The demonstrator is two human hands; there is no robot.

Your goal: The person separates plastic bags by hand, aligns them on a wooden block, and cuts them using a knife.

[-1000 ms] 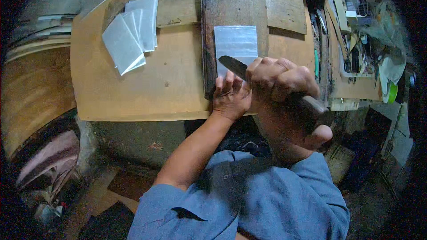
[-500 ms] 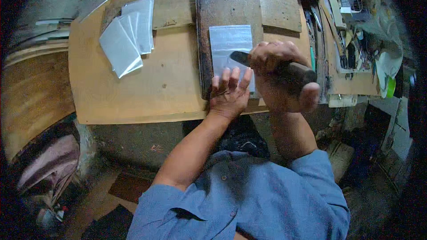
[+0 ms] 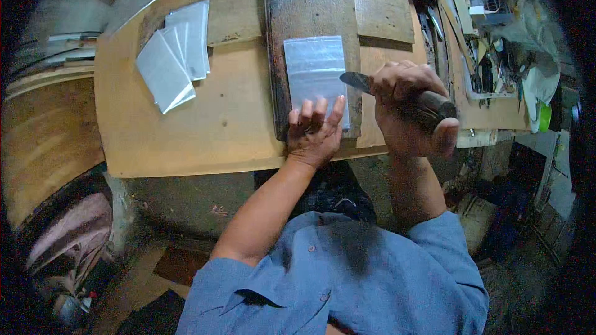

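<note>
Partly, the sheet [image 3: 315,56] on the board [image 3: 313,0] is covered by the open left hand [image 3: 312,138], palm hidden, the knife [image 3: 356,80] gripped in the closed right hand [image 3: 405,82], handle half-concealed.

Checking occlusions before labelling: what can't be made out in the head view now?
Knife: head view, middle of its handle hidden by the right grip.
Sheet: head view, lower-left part covered by the left grip.
Blade tip height: head view, seen from above, so touching or clear of the sheet can't be told.
Board: head view, far end cut off by the top edge.
Right-side clutter: head view, too small and blurred.
</note>
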